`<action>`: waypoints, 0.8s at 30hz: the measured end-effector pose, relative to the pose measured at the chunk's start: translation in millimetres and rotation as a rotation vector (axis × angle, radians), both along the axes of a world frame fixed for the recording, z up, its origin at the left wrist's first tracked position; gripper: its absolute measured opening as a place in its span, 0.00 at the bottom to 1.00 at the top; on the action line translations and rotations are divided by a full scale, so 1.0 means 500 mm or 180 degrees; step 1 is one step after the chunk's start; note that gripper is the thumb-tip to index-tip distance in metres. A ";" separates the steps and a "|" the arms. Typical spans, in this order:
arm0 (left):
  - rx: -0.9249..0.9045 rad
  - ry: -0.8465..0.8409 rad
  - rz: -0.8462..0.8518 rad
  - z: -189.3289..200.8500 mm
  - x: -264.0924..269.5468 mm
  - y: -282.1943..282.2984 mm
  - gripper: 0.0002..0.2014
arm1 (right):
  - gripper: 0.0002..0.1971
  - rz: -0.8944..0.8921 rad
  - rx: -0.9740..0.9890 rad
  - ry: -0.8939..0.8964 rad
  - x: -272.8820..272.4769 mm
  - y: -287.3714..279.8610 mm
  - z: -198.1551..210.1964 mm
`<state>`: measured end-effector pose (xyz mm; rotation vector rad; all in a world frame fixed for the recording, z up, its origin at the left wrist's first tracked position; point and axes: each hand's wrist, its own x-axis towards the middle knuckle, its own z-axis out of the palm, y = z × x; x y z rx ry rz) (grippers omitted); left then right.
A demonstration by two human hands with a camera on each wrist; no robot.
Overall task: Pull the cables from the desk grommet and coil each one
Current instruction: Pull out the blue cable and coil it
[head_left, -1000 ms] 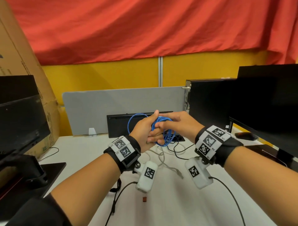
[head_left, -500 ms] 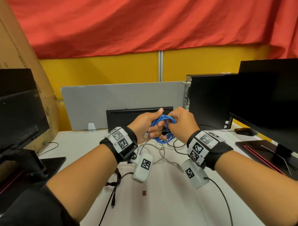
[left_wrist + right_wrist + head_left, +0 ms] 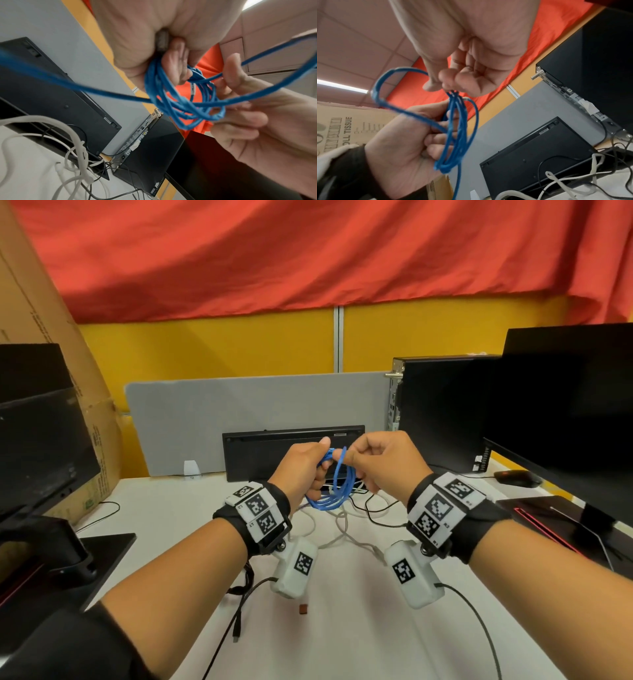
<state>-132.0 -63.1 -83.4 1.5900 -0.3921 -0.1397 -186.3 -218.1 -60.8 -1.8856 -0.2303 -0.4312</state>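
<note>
Far to the left of the hands stands a dark monitor (image 3: 41,436) on its base, with a cardboard box (image 3: 51,344) behind it. The left hand (image 3: 301,470) is raised above the tabletop (image 3: 342,628), fingers curled round several loops of the blue cable (image 3: 337,487); in the left wrist view the loops pass through its closed fist. The coil hangs between the two hands, clear of the tabletop, its lower bend just below the left hand's fingers. The right hand (image 3: 387,463), just beside the left and almost touching it, pinches a strand of the blue cable between thumb and curled fingers at the top of the coil; in the right wrist view one loose loop arcs out from this pinch toward the left hand. Below and between the hands, grey-white cables (image 3: 342,529) and thin black cables (image 3: 373,508) lie tangled on the tabletop. Beyond the hands a black keyboard (image 3: 291,450) leans upright against a grey divider panel (image 3: 239,419). To the right of the right hand stands a black computer case (image 3: 442,412), and further right a second dark monitor (image 3: 568,405), with a black mouse (image 3: 517,477) beneath its edge.
</note>
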 end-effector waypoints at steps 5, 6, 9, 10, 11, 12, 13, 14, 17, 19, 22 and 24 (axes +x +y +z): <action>0.0008 -0.0102 0.0084 0.000 -0.006 -0.005 0.20 | 0.16 0.0176 0.1168 0.0989 -0.015 0.007 0.013; 0.0028 -0.0115 0.0075 -0.001 -0.006 -0.005 0.20 | 0.16 0.0262 0.1365 0.1173 -0.017 0.006 0.016; 0.0095 -0.0209 0.0065 -0.005 -0.006 -0.001 0.19 | 0.16 0.0663 0.2018 0.1659 -0.024 0.001 0.025; 0.0159 -0.0262 0.0094 -0.005 -0.004 0.001 0.19 | 0.18 0.0763 0.2164 0.1803 -0.026 -0.002 0.028; 0.0248 -0.0333 0.0136 -0.005 -0.001 0.005 0.19 | 0.20 0.0811 0.2189 0.1895 -0.026 -0.006 0.031; 0.0354 -0.0419 0.0180 -0.004 0.002 0.009 0.19 | 0.21 0.0828 0.2110 0.1952 -0.027 -0.009 0.033; 0.0471 -0.0514 0.0217 -0.003 0.005 0.013 0.18 | 0.22 0.0830 0.1966 0.1998 -0.027 -0.011 0.035; 0.0607 -0.0631 0.0235 -0.003 0.008 0.018 0.18 | 0.21 0.0828 0.1786 0.2045 -0.027 -0.013 0.037; 0.0986 -0.0987 0.0166 -0.002 0.015 0.028 0.18 | 0.14 0.0756 0.1130 0.2121 -0.028 -0.018 0.050; 0.1170 -0.1176 0.0145 0.000 0.018 0.032 0.17 | 0.13 0.0631 0.0675 0.2057 -0.029 -0.022 0.060; 0.1297 -0.1430 0.0227 0.006 0.024 0.036 0.17 | 0.12 0.0452 0.0457 0.1754 -0.030 -0.024 0.069; 0.1224 -0.1359 0.0246 0.008 0.029 0.041 0.17 | 0.11 0.0456 0.0662 0.1603 -0.031 -0.025 0.071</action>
